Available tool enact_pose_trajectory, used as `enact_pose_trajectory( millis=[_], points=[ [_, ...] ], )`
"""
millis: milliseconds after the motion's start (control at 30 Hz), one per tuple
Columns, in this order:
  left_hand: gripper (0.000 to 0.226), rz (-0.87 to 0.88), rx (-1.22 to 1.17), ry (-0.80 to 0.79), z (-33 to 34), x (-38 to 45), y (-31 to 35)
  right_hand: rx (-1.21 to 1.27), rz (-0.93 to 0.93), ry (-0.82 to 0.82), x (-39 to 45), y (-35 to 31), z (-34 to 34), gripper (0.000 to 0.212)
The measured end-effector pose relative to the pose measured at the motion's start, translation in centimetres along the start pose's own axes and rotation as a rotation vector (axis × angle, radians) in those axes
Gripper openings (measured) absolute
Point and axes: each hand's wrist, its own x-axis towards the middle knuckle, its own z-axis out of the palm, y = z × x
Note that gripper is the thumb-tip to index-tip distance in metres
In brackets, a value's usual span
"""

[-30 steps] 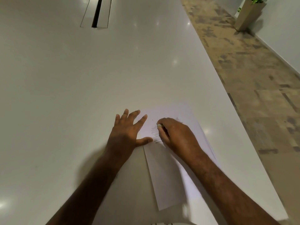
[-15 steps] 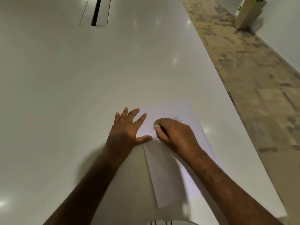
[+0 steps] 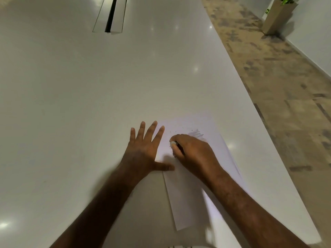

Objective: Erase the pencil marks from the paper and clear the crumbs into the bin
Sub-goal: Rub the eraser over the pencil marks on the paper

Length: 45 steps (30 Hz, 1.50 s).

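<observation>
A white sheet of paper [image 3: 186, 199] lies on the white table near its right edge. Grey pencil marks [image 3: 196, 134] show on the paper just beyond my right hand, with a few dark crumbs [image 3: 182, 128] scattered near them. My right hand [image 3: 193, 154] grips a small white eraser [image 3: 172, 143] and presses it on the paper. My left hand [image 3: 143, 151] lies flat with spread fingers on the paper's left edge, thumb pointing right. No bin is in view.
The glossy white table [image 3: 89, 104] stretches far ahead, with a cable slot [image 3: 111, 15] at the back. Its right edge drops to a patterned floor [image 3: 277, 77]. A planter [image 3: 277, 15] stands by the wall at the far right.
My right hand with the eraser has slid slightly left and forward over the marks. My left hand keeps holding the paper in place.
</observation>
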Motion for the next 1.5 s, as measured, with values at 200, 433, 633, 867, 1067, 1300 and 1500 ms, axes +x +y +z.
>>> enact_pose_trajectory(
  millis=[200,433,633,867,1067,1300,1500],
  points=[
    [0.13,-0.017,0.0,-0.039,0.0,0.2,0.0,-0.036,-0.031,0.011,0.4,-0.1,0.1,0.029],
    [0.136,-0.089,-0.003,-0.155,-0.4,0.4,0.3,-0.071,-0.047,0.012,-0.2,-0.5,0.4,0.028],
    [0.138,-0.099,-0.027,-0.173,-0.7,0.6,0.2,-0.075,-0.031,0.09,0.8,0.2,-0.4,0.024],
    [0.138,-0.129,-0.022,-0.229,-1.2,0.6,0.7,-0.035,-0.084,0.05,-0.3,-0.6,0.6,0.026],
    [0.143,-0.134,-0.028,-0.247,-0.9,1.1,0.3,-0.051,-0.001,0.142,1.3,0.8,-0.7,0.022],
    [0.131,-0.159,-0.032,-0.288,-1.9,0.8,1.1,-0.118,-0.094,0.007,0.0,-0.2,-0.6,0.024],
    [0.132,-0.153,-0.023,-0.315,-2.2,0.9,1.1,-0.149,-0.055,0.1,0.9,-0.2,-1.0,0.02]
  ],
)
